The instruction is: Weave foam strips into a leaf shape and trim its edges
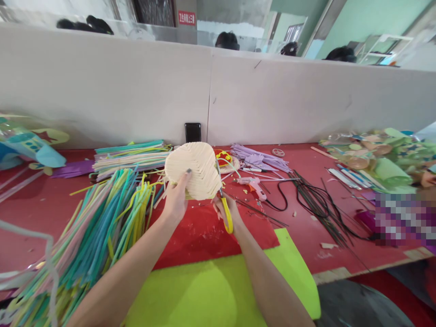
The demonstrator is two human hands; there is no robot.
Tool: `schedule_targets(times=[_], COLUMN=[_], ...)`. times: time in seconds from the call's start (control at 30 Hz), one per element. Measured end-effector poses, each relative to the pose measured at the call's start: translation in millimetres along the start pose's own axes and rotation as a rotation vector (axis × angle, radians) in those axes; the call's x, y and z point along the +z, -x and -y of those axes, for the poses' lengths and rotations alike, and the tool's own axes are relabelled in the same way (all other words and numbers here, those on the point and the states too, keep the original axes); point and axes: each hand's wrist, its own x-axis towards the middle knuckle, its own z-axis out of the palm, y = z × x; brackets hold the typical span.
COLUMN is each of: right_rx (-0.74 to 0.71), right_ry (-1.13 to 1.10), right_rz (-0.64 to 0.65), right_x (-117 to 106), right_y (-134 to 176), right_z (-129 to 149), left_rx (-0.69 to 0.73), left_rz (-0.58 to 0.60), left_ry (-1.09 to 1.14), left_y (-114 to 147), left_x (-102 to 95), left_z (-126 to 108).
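Note:
My left hand [177, 197] grips a flat, roundish cream piece [200, 165] at its lower left, thumb laid across the front. Rows of fuzzy strips, apparently pipe cleaners, form a slanting ribbed pattern over its face. In my right hand [234, 212] is a pair of yellow-handled scissors [227, 217], the blades pointing up along the piece's right edge. Whether the blades are parted I cannot tell. Part of my right fingers is hidden behind the piece and the scissors. Below both hands lies a red cloth or sheet [204, 240] strewn with small scraps.
Bundles of coloured pipe cleaners [102, 213] fill the left side. Behind the piece stands a black phone [193, 132] against the white partition [136, 86]. Rightward lie purple pipe cleaners [257, 159], a glue gun [255, 186] with its black cord, and dark thin rods [320, 209].

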Motion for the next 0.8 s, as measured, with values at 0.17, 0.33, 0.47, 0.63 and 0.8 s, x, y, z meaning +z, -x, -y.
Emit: schedule_targets(times=[0.17, 0.33, 0.47, 0.63, 0.8], right_rx=[-0.029, -0.231, -0.294, -0.453, -0.593], right_ry=[-0.028, 0.09, 0.355, 0.758, 0.97], right_rz=[-0.135, -0.347, -0.43, -0.484, -0.496], right_x=[-0.1, -16.1, -32.4, -44.9, -42.9], right_y=[-2.5, -5.6, -5.5, -3.8, -2.8], right_z=[5.2, 11.1, 10.1, 2.7, -0.2], left_rx=[-0.021, -0.36, -0.523, -0.571, -0.571], left_rz=[0.04, 0.11, 0.114, 0.102, 0.126], left_ry=[0.003, -0.086, -0.178, -0.242, -0.198], left_y=[-10.9, -24.4, -25.3, -25.0, -24.6], left_x=[-5.1, -15.0, -17.5, -18.0, -17.5], left_z=[-14.7, -41.5, -59.4, -66.8, -65.1])
